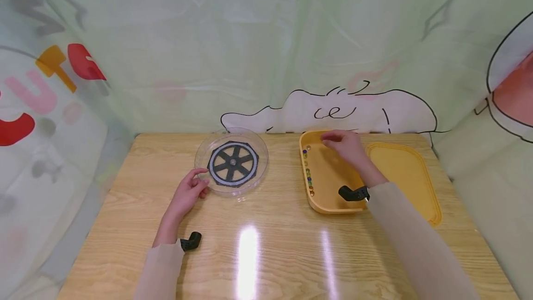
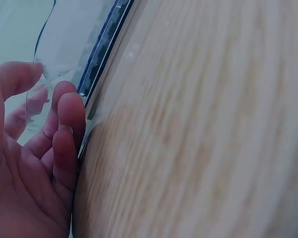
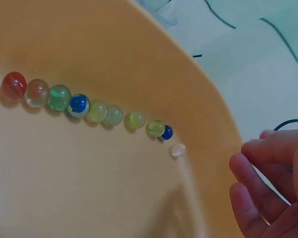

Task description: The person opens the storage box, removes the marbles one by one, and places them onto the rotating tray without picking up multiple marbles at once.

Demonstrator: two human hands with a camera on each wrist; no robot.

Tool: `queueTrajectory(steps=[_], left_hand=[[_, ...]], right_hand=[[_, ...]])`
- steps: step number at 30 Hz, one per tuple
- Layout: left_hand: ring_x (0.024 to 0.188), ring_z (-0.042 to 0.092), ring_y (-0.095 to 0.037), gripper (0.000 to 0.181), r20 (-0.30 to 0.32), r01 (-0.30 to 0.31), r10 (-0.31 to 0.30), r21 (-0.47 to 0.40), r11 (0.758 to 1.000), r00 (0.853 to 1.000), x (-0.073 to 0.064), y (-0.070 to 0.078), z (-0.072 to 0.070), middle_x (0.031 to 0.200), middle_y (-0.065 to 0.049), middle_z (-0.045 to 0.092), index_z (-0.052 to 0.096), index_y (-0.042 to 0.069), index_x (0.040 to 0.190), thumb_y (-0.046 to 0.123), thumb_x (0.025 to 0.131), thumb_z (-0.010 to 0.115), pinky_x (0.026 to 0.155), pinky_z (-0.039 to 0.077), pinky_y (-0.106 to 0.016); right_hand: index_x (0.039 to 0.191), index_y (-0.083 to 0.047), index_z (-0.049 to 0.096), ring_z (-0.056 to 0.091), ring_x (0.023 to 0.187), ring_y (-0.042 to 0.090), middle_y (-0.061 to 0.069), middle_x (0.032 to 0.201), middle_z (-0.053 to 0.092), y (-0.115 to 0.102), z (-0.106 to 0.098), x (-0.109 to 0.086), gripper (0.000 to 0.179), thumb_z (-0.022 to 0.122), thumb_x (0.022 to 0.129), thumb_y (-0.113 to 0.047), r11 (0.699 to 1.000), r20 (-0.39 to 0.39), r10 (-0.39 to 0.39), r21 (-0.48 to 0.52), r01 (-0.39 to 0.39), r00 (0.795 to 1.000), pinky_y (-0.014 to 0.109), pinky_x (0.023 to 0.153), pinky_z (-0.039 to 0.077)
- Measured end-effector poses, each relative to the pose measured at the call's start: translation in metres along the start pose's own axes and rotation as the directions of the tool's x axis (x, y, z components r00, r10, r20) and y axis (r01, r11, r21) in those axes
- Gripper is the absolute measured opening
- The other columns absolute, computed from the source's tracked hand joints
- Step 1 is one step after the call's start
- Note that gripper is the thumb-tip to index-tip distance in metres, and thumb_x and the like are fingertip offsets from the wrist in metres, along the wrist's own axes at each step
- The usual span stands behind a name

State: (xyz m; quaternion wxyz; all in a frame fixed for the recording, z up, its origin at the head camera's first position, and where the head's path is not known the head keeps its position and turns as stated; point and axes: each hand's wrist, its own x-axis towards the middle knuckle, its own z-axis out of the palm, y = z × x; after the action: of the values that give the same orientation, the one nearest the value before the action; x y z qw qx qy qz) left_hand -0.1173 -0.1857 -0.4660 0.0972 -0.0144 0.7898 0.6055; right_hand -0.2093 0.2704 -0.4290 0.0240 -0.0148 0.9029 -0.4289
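Observation:
My left hand [image 1: 189, 193] holds the near-left rim of a clear round dish [image 1: 262, 170]; in the left wrist view its curved fingertips [image 2: 72, 111] meet the transparent wall. A dark six-spoked wheel shape [image 1: 225, 174] with a pale ring shows in the dish. Over the far end of a yellow tray [image 1: 329, 184] hovers my right hand [image 1: 343, 145], fingers loosely bent, with nothing visible held. Several glass marbles [image 3: 59, 97], red, green, blue and yellowish, line the tray's left wall. A pale marble [image 3: 178, 150] lies nearest the right hand.
To the tray's right lies a flat yellow lid [image 1: 404, 179], partly hidden by the right forearm. All stands on a wooden table [image 1: 287, 253], against a printed curtain [image 1: 250, 50] at the back. Black wrist cameras [image 1: 354, 193] sit on both wrists.

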Motion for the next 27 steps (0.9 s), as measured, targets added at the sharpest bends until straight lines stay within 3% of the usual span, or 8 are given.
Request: queueTrajectory(steps=[7,12,16,20,27], left_hand=[[0.073,0.060,-0.029,0.036,0.008,0.007,-0.007,0.022,1.000,1.000,0.002,0.003,0.001,0.085,-0.027,0.061,0.051,-0.001,0.136,0.008,0.101,0.056,0.070,0.052,-0.032],[0.072,0.060,-0.028,0.036,0.004,0.011,-0.012,0.044,0.999,1.000,0.002,0.002,0.000,0.084,-0.025,0.061,0.050,-0.002,0.135,0.008,0.102,0.055,0.070,0.052,-0.032],[0.072,0.060,-0.029,0.037,-0.001,0.018,-0.018,0.041,0.999,1.000,0.007,-0.010,-0.001,0.084,-0.024,0.062,0.050,-0.001,0.136,0.009,0.102,0.056,0.069,0.052,-0.032],[0.071,0.059,-0.026,0.037,-0.010,0.021,-0.021,0.032,0.999,1.000,0.014,-0.026,-0.002,0.083,-0.020,0.062,0.050,0.004,0.137,0.013,0.102,0.057,0.068,0.051,-0.030],[0.071,0.059,-0.024,0.034,-0.023,0.001,0.000,0.036,0.999,1.000,0.014,-0.031,-0.002,0.081,-0.015,0.061,0.053,0.009,0.134,0.017,0.102,0.058,0.068,0.051,-0.029]], right_hand=[[0.121,-0.004,0.069,0.061,0.111,0.028,0.014,0.120,0.068,0.013,0.014,0.016,0.026,0.066,0.096,-0.009,0.998,0.068,0.012,0.066,-0.017,0.998,0.039,0.094,0.048],[0.121,-0.007,0.070,0.062,0.107,0.025,0.010,0.120,0.068,0.021,0.025,0.024,0.027,0.068,0.095,-0.009,0.995,0.107,0.025,0.098,-0.035,0.994,0.029,0.085,0.051],[0.122,-0.005,0.069,0.063,0.104,0.025,0.012,0.121,0.068,0.026,0.030,0.027,0.028,0.066,0.095,-0.005,0.995,0.125,0.018,0.095,-0.030,0.992,0.025,0.080,0.052],[0.122,-0.003,0.069,0.063,0.107,0.026,0.014,0.120,0.068,0.029,0.033,0.029,0.029,0.067,0.093,-0.003,0.998,0.133,0.005,0.061,-0.013,0.991,0.030,0.085,0.052],[0.115,-0.002,0.072,0.063,0.106,0.029,0.014,0.113,0.070,0.027,0.037,0.030,0.024,0.070,0.092,-0.005,1.000,0.074,-0.014,-0.005,0.014,0.997,0.042,0.091,0.050]])
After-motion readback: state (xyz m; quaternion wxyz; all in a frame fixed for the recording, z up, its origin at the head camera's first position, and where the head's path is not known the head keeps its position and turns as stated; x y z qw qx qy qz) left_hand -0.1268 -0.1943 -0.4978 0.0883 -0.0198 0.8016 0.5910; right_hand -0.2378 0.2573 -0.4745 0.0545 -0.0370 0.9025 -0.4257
